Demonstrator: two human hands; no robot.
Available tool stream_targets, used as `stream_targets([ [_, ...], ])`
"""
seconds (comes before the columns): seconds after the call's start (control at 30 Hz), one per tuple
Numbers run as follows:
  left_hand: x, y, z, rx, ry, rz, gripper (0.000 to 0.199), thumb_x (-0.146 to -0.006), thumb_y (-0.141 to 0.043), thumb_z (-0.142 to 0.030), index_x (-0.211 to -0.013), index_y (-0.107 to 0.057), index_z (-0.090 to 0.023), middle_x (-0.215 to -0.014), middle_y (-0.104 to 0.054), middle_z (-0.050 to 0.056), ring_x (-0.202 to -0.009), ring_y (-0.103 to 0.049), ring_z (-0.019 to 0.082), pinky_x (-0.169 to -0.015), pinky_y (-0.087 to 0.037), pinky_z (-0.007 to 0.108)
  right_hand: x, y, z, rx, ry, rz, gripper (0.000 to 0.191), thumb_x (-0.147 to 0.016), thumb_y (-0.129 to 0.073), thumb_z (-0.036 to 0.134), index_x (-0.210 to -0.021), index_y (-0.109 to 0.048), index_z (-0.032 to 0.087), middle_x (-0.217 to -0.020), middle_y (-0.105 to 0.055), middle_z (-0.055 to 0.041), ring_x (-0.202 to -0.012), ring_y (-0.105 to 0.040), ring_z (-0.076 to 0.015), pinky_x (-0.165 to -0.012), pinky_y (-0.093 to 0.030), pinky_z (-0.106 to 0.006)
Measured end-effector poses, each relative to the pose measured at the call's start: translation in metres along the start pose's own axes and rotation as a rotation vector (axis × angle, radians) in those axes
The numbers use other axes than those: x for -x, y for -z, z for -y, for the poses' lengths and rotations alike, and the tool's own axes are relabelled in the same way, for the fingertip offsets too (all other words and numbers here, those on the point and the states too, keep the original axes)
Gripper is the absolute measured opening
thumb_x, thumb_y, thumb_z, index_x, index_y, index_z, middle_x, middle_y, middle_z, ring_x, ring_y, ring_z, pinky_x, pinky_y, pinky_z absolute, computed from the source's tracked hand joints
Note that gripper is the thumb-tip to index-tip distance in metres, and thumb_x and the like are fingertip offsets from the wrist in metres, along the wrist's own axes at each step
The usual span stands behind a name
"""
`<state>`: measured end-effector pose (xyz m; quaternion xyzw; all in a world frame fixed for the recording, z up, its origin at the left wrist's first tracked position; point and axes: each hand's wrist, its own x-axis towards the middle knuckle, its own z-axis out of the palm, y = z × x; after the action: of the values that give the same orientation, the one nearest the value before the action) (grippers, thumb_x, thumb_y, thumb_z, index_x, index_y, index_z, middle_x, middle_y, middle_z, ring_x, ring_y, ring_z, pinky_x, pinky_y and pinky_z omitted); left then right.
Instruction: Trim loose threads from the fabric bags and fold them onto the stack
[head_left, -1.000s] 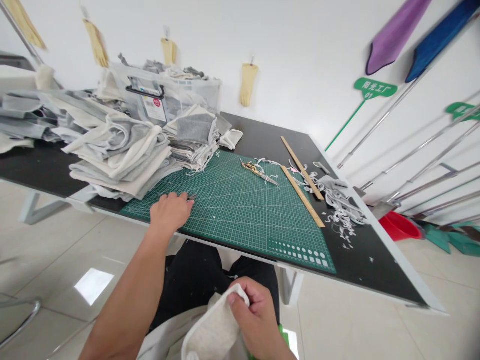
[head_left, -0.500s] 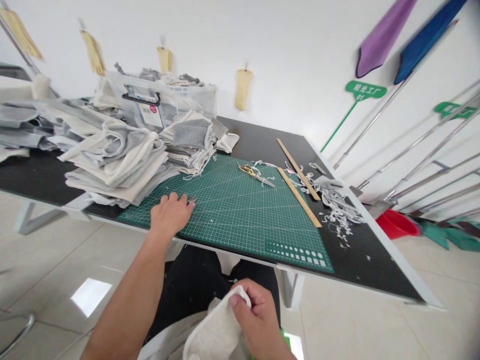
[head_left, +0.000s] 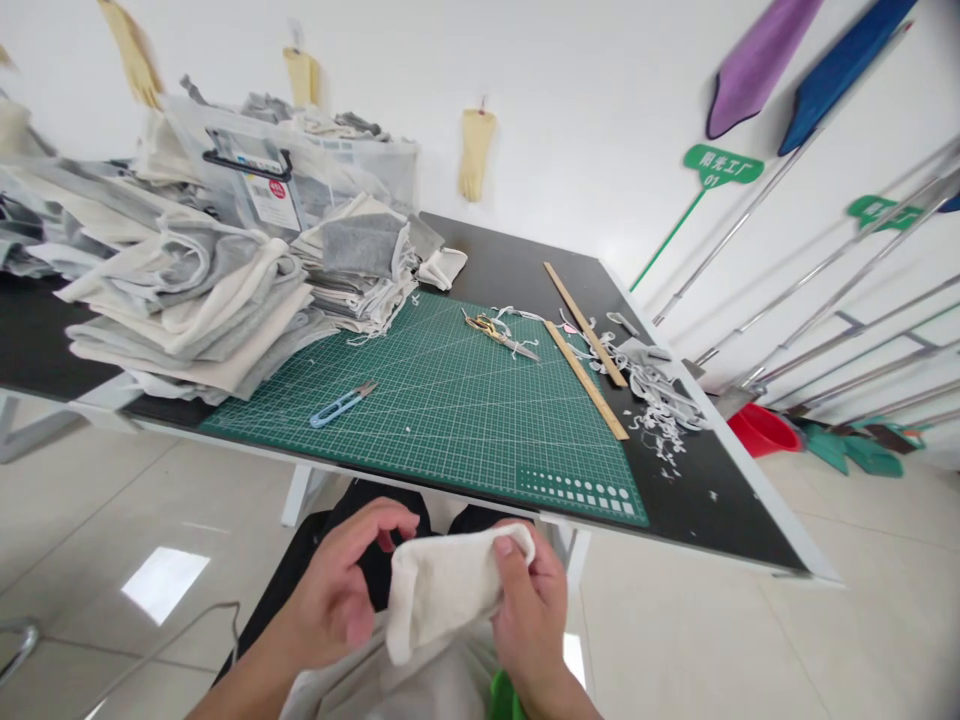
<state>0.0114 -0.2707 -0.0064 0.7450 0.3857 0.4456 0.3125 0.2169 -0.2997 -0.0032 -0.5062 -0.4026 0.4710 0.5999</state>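
Over my lap, my right hand (head_left: 531,600) pinches the upper right corner of a cream cloth piece (head_left: 450,580) with a raised, thick edge. My left hand (head_left: 341,585) hovers beside the cloth's left end, thumb and curled fingers apart, holding nothing that I can see. Blue thread snips (head_left: 341,405) lie on the green cutting mat (head_left: 450,430) near its front left. Farther back on the mat rest gold-handled scissors (head_left: 499,335).
Stacked grey and cream cloths (head_left: 195,310) fill the table's left side, before a clear plastic box (head_left: 247,180) of fabric. Two wooden rulers (head_left: 585,380) lie right of the scissors, beside white scraps (head_left: 660,400). A red bucket (head_left: 761,432) stands on the floor at right.
My left hand has let go of the thread snips, leaving them on the mat, and come back to the cloth. My right hand has raised the cloth slightly. The view has shifted.
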Motion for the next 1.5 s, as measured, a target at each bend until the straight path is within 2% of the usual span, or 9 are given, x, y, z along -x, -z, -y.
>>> stream_targets([
  [0.13,0.008,-0.017,-0.023,0.137,0.186,0.179,0.081,-0.062,-0.068,-0.074,-0.123,-0.054,-0.023,-0.11,-0.065,0.009,-0.102,-0.062,0.03,-0.089,-0.049,0.036,-0.003,-0.007,0.003,-0.196,-0.016,-0.236,0.032,-0.086,-0.062,0.049,-0.075,-0.058,0.019,-0.064,-0.051,0.0014,-0.058,-0.047,-0.0131,-0.054,-0.044,-0.023],
  [0.23,0.005,-0.028,-0.029,0.029,0.309,0.161,0.023,-0.09,-0.053,-0.043,-0.1,-0.061,-0.023,-0.089,-0.067,0.003,-0.084,-0.064,0.02,-0.079,-0.049,0.029,-0.007,-0.013,0.008,-0.285,-0.018,-0.339,0.036,-0.081,-0.065,0.055,-0.074,-0.057,0.02,-0.065,-0.056,-0.0004,-0.061,-0.053,-0.0155,-0.057,-0.049,-0.027],
  [0.33,0.003,-0.032,-0.023,-0.033,0.372,0.088,0.018,-0.093,-0.046,-0.033,-0.094,-0.06,-0.022,-0.075,-0.065,-0.001,-0.067,-0.061,0.016,-0.065,-0.046,0.026,-0.012,-0.012,0.008,-0.28,-0.013,-0.33,0.035,-0.081,-0.067,0.053,-0.077,-0.06,0.018,-0.065,-0.059,-0.001,-0.06,-0.054,-0.0152,-0.056,-0.049,-0.026],
  [0.47,-0.001,-0.029,-0.022,0.043,0.475,-0.058,0.024,-0.093,-0.045,-0.035,-0.102,-0.062,-0.02,-0.069,-0.063,-0.002,-0.07,-0.063,0.017,-0.062,-0.047,0.025,-0.017,-0.003,0.003,-0.213,0.033,-0.206,0.026,-0.084,-0.069,0.043,-0.089,-0.067,0.017,-0.075,-0.067,-0.0018,-0.069,-0.06,-0.0154,-0.065,-0.051,-0.025],
  [0.67,-0.017,-0.028,-0.037,0.392,0.643,-0.434,0.031,-0.087,-0.059,-0.044,-0.107,-0.063,-0.02,-0.085,-0.072,0.0,-0.07,-0.063,0.015,-0.062,-0.052,0.024,-0.012,-0.007,0.009,-0.044,-0.022,0.289,0.035,-0.084,-0.069,0.034,-0.115,-0.066,0.018,-0.105,-0.072,-0.0081,-0.094,-0.065,-0.0235,-0.084,-0.052,-0.034],
  [0.8,-0.025,-0.026,-0.035,0.519,0.628,-0.515,0.038,-0.083,-0.065,-0.045,-0.111,-0.06,-0.02,-0.095,-0.073,0.003,-0.078,-0.066,0.017,-0.068,-0.055,0.026,-0.007,-0.006,0.01,0.214,0.006,0.329,0.025,-0.092,-0.055,0.032,-0.09,-0.072,0.014,-0.078,-0.068,-0.0045,-0.075,-0.061,-0.0192,-0.071,-0.049,-0.028],
  [1.1,-0.006,-0.037,-0.042,0.746,0.666,-0.014,0.043,-0.082,-0.066,-0.034,-0.123,-0.061,-0.02,-0.104,-0.074,0.006,-0.091,-0.07,0.024,-0.085,-0.055,0.037,-0.008,-0.003,0.001,0.106,-0.054,0.08,0.042,-0.09,-0.054,0.05,-0.084,-0.072,0.013,-0.073,-0.067,-0.0066,-0.068,-0.057,-0.0186,-0.061,-0.048,-0.026],
  [1.3,0.002,-0.036,-0.027,0.482,0.631,-0.264,0.027,-0.084,-0.061,-0.031,-0.104,-0.073,-0.018,-0.09,-0.075,0.003,-0.08,-0.067,0.02,-0.072,-0.054,0.028,-0.008,-0.005,0.016,0.18,0.009,0.313,0.023,-0.084,-0.064,0.031,-0.101,-0.072,0.018,-0.089,-0.072,-0.0058,-0.08,-0.064,-0.0214,-0.071,-0.05,-0.028],
  [1.5,0.01,-0.032,-0.025,0.436,0.519,-0.418,0.025,-0.083,-0.065,-0.033,-0.102,-0.076,-0.022,-0.087,-0.075,0.003,-0.076,-0.067,0.02,-0.069,-0.057,0.03,-0.006,0.005,0.013,0.544,0.149,0.233,0.019,-0.074,-0.05,0.012,-0.076,-0.068,0.017,-0.062,-0.06,0.0008,-0.054,-0.05,-0.0134,-0.053,-0.039,-0.023],
])
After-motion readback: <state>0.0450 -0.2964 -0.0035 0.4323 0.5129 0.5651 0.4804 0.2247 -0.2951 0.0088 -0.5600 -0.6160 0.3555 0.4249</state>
